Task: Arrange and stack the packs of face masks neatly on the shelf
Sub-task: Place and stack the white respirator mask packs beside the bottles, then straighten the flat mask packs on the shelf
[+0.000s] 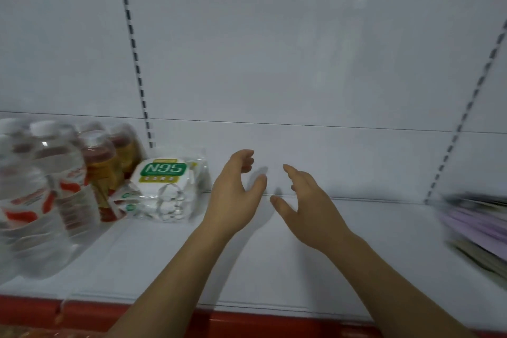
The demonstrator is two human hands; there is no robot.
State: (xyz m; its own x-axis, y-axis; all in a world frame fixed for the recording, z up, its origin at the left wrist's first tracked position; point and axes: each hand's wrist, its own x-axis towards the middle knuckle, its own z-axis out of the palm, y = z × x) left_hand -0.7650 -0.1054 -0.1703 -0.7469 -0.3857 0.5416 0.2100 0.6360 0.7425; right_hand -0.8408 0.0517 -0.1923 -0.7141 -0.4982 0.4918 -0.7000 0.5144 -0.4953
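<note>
Our hands hover over the white shelf (301, 269), both holding nothing.

Our left hand (233, 195) and right hand (307, 206) reach out side by side above the bare middle of the shelf, palms turned toward each other, fingers loosely spread and slightly bent, apart from one another. The mask packs (164, 186), clear wrappers with a green N95 label on the top one, sit stacked at the back left, just beside our left hand but not touching it. Left of them stand juice bottles (107, 167) and water bottles (35, 195). A blurred pile of flat packets (477, 228) lies at the right edge.
</note>
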